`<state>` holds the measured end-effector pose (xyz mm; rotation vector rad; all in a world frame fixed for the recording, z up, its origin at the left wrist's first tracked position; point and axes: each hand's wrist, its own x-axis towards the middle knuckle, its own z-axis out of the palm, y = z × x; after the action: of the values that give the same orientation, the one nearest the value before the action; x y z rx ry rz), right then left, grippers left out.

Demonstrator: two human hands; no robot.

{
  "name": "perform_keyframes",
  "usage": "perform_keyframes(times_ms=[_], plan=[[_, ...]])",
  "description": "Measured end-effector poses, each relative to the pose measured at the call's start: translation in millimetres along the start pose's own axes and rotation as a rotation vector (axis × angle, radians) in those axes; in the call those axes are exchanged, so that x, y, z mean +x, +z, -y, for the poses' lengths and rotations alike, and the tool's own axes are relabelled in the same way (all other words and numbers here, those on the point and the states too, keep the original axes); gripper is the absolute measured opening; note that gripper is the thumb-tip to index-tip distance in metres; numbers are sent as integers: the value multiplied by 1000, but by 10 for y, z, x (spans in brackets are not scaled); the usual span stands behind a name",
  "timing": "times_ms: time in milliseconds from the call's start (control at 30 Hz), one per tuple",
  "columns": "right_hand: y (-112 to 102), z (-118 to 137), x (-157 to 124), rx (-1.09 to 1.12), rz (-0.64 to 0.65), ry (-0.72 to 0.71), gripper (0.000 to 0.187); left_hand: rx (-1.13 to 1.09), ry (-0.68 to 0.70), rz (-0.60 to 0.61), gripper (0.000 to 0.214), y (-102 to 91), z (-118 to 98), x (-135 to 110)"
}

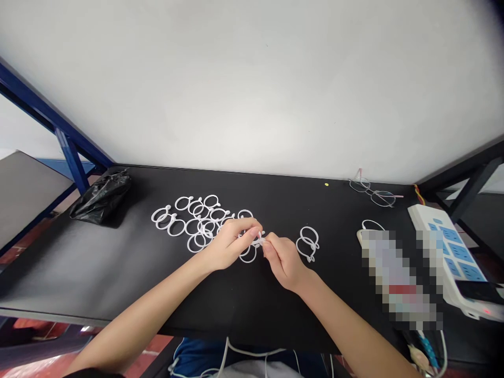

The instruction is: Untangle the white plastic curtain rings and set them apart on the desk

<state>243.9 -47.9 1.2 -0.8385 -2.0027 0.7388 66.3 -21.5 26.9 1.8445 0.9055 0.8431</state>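
My left hand and my right hand meet over the black table, both pinched on a small white piece. It looks like part of a white plastic curtain ring, but fingers hide most of it. Just below the fingertips shows a ring; whether it joins the held piece I cannot tell. Left of my left hand, several white curtain rings with small end tabs lie overlapping in a loose pile. To the right of my right hand, two more rings overlap each other.
A crumpled black plastic bag lies at the back left. Eyeglasses rest at the back right. Nearer on the right are a blurred, phone-like device with a cable and a white power strip. A white wall rises behind the table.
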Motion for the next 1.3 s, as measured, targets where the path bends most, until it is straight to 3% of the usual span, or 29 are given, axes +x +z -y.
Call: perform_keyframes(times_ms=[633, 867, 1100, 1300], plan=[[15, -9, -8, 6, 14, 45, 28, 17, -25, 21, 44, -15, 37, 16], [5, -1, 24, 45, 41, 142, 28, 72, -33, -15, 44, -43, 70, 37], [-16, -1, 40, -7, 27, 189, 19, 416, 126, -147, 38, -110, 127, 68], [-43, -44, 67, -159, 73, 201, 19, 703, 133, -83, 33, -110, 243, 95]])
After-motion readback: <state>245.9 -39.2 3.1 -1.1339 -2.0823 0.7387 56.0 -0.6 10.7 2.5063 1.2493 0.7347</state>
